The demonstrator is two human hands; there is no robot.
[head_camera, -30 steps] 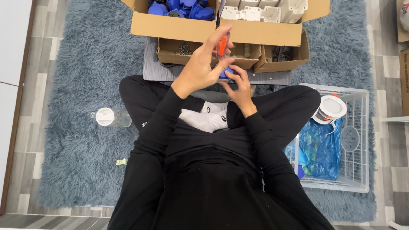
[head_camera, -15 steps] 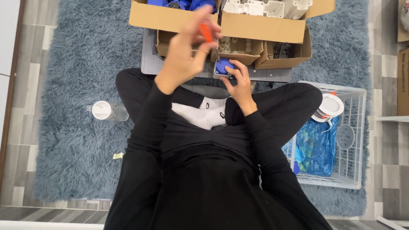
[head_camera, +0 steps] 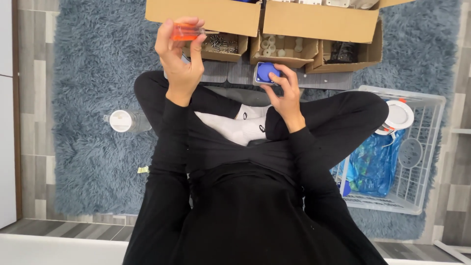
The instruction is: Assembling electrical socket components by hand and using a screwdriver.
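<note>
A shaggy blue-grey rug (head_camera: 93, 73) covers a floor of grey wood planks (head_camera: 34, 59), and a person in black clothes sits cross-legged on it, white socks (head_camera: 240, 128) showing between the knees. To the person's left a clear bottle with a white cap (head_camera: 125, 120) lies on the rug. To the right a white wire basket (head_camera: 422, 162) holds a blue plastic bag (head_camera: 374, 162) and a round white lid (head_camera: 399, 115).

Above the lap, the right hand (head_camera: 283, 95) has its fingers closed around a small grey square piece with a round blue face (head_camera: 265, 72), held just over the shin. The left hand (head_camera: 180, 54) is raised higher and further out, thumb and fingertips pinched on a small orange tool handle (head_camera: 185, 32); its tip is hidden behind the fingers.

Beyond the hands, small open cardboard boxes (head_camera: 284, 51) sit in a row on a grey mat (head_camera: 235, 73); one holds screws (head_camera: 221, 44), another small white parts, a third dark parts. Behind them stand two larger cardboard boxes (head_camera: 319, 22), reaching to the top edge.
</note>
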